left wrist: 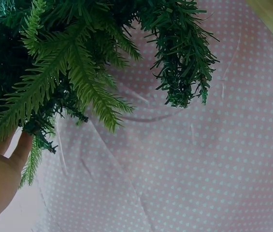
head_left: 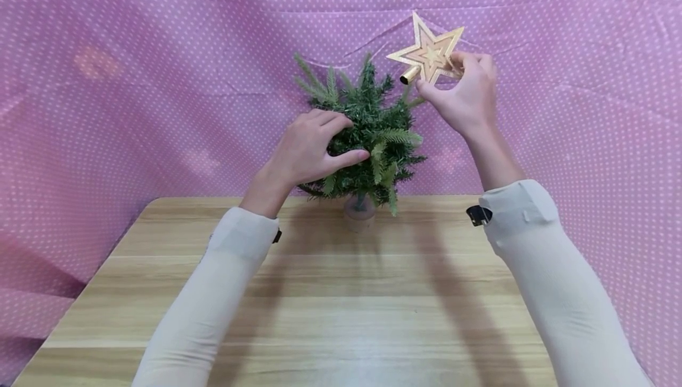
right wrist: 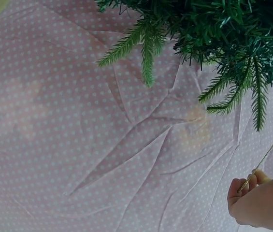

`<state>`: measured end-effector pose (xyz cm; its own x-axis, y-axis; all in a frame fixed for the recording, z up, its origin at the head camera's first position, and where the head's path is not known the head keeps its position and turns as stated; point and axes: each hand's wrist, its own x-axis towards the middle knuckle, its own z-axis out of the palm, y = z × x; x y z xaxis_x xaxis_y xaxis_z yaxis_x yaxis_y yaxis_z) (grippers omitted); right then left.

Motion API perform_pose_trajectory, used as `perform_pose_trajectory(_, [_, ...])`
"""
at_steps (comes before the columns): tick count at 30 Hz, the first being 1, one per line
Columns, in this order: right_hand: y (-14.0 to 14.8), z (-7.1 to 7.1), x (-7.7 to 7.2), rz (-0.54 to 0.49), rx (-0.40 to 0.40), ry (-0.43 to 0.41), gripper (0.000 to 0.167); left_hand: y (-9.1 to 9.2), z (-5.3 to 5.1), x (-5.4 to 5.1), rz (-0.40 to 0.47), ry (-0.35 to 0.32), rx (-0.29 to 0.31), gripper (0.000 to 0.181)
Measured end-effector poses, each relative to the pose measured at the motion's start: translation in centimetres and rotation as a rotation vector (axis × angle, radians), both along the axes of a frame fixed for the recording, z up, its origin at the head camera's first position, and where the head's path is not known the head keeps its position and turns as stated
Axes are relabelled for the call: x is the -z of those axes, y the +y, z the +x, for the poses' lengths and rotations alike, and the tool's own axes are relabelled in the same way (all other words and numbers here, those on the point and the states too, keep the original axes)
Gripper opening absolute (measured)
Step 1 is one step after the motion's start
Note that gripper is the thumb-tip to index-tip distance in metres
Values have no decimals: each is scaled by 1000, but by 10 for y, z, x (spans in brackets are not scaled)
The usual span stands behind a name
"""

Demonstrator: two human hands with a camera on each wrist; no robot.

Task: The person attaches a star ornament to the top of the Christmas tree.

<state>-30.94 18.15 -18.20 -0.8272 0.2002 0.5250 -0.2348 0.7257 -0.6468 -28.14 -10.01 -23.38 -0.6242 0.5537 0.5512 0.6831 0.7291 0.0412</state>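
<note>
No readable text, no labels, no legible numbers

A light wood-grain table [head_left: 383,328] spreads across the near part of the scene, its grain running left to right and its far left corner rounded. Long soft shadows lie across its top. Beyond the far edge, and along the left and right sides, hangs a pink cloth [head_left: 213,32] with small pale dots. It falls in folds at left, shows creases on the far side, and bears a faint orange-tinted patch [head_left: 97,63] at far left
</note>
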Motion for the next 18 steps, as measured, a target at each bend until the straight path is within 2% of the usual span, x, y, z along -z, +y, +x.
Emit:
perform_pose_trajectory(13, [-16, -10, -9, 33, 30, 47, 79, 1, -1, 1, -3, -13, -14, 64])
perform_pose_trajectory(18, [-25, -14, -15, 37, 38, 32, 77, 0, -2, 0, 2, 3, -5, 62])
